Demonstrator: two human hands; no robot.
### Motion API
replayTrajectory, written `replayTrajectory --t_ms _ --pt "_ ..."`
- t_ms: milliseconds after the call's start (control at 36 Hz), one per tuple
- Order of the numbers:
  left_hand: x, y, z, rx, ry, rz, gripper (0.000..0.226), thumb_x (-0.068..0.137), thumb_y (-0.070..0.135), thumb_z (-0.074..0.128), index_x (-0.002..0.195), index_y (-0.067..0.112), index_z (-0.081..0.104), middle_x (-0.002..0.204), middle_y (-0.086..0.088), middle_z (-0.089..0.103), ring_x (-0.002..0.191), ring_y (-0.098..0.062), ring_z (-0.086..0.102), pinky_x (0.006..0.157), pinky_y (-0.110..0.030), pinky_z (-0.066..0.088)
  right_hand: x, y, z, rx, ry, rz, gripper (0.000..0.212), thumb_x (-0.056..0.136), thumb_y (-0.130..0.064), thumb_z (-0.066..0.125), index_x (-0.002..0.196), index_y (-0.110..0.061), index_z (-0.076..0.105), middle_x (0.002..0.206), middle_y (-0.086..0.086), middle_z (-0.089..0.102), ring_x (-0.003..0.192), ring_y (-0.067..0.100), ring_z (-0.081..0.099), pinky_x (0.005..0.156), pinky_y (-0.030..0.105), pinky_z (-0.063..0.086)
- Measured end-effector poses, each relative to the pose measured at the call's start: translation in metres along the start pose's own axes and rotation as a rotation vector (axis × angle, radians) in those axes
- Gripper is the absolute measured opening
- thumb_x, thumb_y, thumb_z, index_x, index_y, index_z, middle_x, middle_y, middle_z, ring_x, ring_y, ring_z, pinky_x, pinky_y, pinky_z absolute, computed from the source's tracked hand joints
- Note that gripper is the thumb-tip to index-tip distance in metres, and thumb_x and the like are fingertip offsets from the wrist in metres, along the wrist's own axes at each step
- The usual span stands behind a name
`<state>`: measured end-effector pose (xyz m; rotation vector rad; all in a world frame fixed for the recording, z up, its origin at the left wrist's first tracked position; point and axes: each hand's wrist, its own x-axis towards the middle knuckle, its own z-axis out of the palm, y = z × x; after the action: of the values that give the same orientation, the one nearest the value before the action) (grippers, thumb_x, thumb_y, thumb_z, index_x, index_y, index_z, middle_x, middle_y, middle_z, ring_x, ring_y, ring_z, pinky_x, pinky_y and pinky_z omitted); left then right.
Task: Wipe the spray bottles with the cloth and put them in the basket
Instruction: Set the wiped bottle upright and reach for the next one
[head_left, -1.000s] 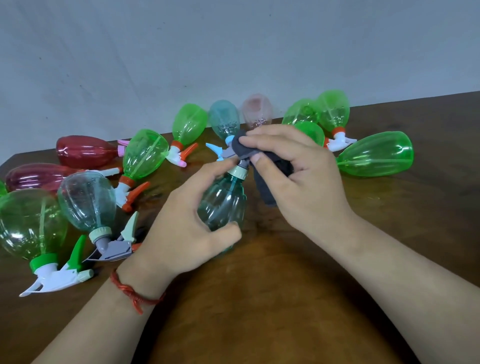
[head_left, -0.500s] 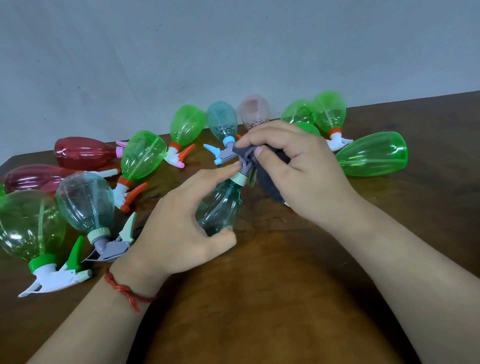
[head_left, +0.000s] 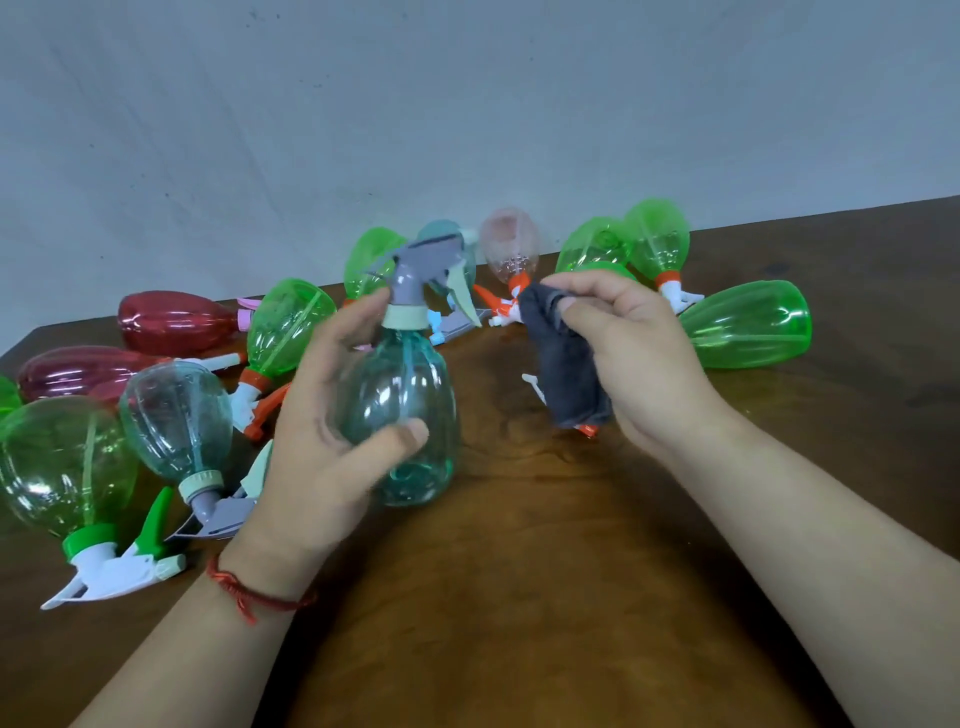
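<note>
My left hand (head_left: 317, 436) grips a clear teal spray bottle (head_left: 402, 400) upright above the wooden table (head_left: 545, 597), with its grey nozzle head (head_left: 423, 265) at the top. To the right, my right hand (head_left: 634, 358) pinches a dark grey cloth (head_left: 563, 374) that hangs down, a short gap away from the bottle. No basket is in view.
Several spray bottles lie on the table: two red ones (head_left: 176, 322) far left, green ones (head_left: 62, 462) near left, a teal one (head_left: 179, 421) beside my left wrist, green ones (head_left: 748, 325) at the right, a pink one (head_left: 511, 244) at the back. A grey wall stands behind.
The bottle was tilted with the cloth rubbing its nozzle; now the left hand has raised it upright and the right hand has pulled the cloth away to the right.
</note>
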<state>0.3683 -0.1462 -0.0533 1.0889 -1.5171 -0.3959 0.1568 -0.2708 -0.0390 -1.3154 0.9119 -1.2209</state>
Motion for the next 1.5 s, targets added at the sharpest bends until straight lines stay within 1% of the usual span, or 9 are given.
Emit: replayTrajectory --t_ms 111,167,333,472,639,833,1111,1389,1500 --pt "0.003 0.004 0.002 -0.042 0.121 -0.069 0.09 0.071 0.035 0.068 0.158 0.025 0.046 0.142 0.037 0.051 0.141 -0.001 0.047 0.113 -0.028 0.041 -0.016 0.012 0.022 0.145 -0.107 0.112 0.028 0.1 0.001 0.06 0.102 -0.018 0.079 0.106 0.01 0.08 0.096 0.02 0.073 0.1 0.044 0.054" --pt "0.002 0.007 0.008 -0.082 0.097 -0.083 0.092 0.071 0.023 0.073 0.158 0.016 0.043 0.133 0.039 0.057 0.129 0.007 0.054 0.105 -0.017 0.045 -0.026 0.015 0.032 0.23 -0.159 0.181 0.025 0.101 0.002 0.06 0.109 -0.013 0.078 0.11 0.014 0.079 0.097 0.022 0.073 0.098 0.042 0.056" --pt "-0.002 -0.005 0.013 -0.313 0.148 -0.217 0.072 0.08 0.025 0.072 0.146 0.014 0.049 0.138 -0.01 0.06 0.128 -0.024 0.063 0.102 -0.042 0.055 -0.036 0.007 0.038 0.43 -0.251 0.303 0.026 0.104 -0.003 0.056 0.122 -0.01 0.074 0.119 0.012 0.078 0.107 0.023 0.074 0.099 0.038 0.06" --pt "0.002 -0.004 0.017 -0.114 0.178 -0.268 0.029 0.093 0.044 0.061 0.113 0.025 0.057 0.095 0.015 0.065 0.09 -0.007 0.061 0.083 -0.025 0.05 -0.037 0.006 0.035 0.523 -0.289 0.355 0.03 0.104 -0.005 0.056 0.129 -0.009 0.071 0.125 0.014 0.076 0.123 0.032 0.07 0.107 0.046 0.055" --pt "0.004 0.002 0.015 0.043 0.17 -0.331 0.054 0.075 0.065 0.08 0.118 0.037 0.061 0.109 0.022 0.07 0.102 -0.008 0.068 0.085 -0.027 0.055 -0.035 0.006 0.032 0.582 -0.291 0.377 0.03 0.106 -0.006 0.052 0.13 -0.01 0.07 0.125 0.015 0.075 0.12 0.032 0.071 0.102 0.044 0.058" --pt "0.008 -0.002 0.012 -0.241 0.161 -0.52 0.062 0.063 0.034 0.093 0.12 0.034 0.069 0.114 -0.004 0.076 0.105 -0.036 0.076 0.083 -0.05 0.064 -0.026 0.008 0.027 0.479 -0.258 0.415 0.03 0.104 -0.004 0.056 0.131 -0.009 0.07 0.123 0.014 0.076 0.117 0.031 0.073 0.099 0.045 0.06" --pt "0.006 -0.012 0.015 -0.624 0.213 -0.506 0.029 0.082 0.018 0.052 0.111 0.012 0.052 0.099 -0.001 0.072 0.09 -0.022 0.071 0.069 -0.037 0.059 -0.032 0.006 0.029 0.418 -0.233 0.355 0.027 0.105 -0.005 0.057 0.125 -0.012 0.073 0.116 0.012 0.079 0.105 0.025 0.076 0.094 0.041 0.061" --pt "0.006 -0.006 0.016 -0.191 0.158 -0.501 0.032 0.113 0.026 0.045 0.135 0.032 0.068 0.131 -0.001 0.074 0.121 -0.027 0.071 0.107 -0.057 0.054 -0.034 0.005 0.03 0.457 -0.207 0.349 0.028 0.104 0.0 0.057 0.123 -0.011 0.073 0.111 0.009 0.08 0.094 0.019 0.078 0.075 0.03 0.063" --pt "0.003 0.002 0.015 0.075 0.18 -0.399 0.032 0.118 0.026 0.039 0.135 0.041 0.062 0.126 0.015 0.071 0.119 -0.009 0.069 0.107 -0.044 0.055 -0.036 0.006 0.031 0.437 -0.228 0.294 0.026 0.103 -0.001 0.059 0.117 -0.014 0.076 0.113 0.007 0.08 0.097 0.018 0.077 0.081 0.03 0.062"
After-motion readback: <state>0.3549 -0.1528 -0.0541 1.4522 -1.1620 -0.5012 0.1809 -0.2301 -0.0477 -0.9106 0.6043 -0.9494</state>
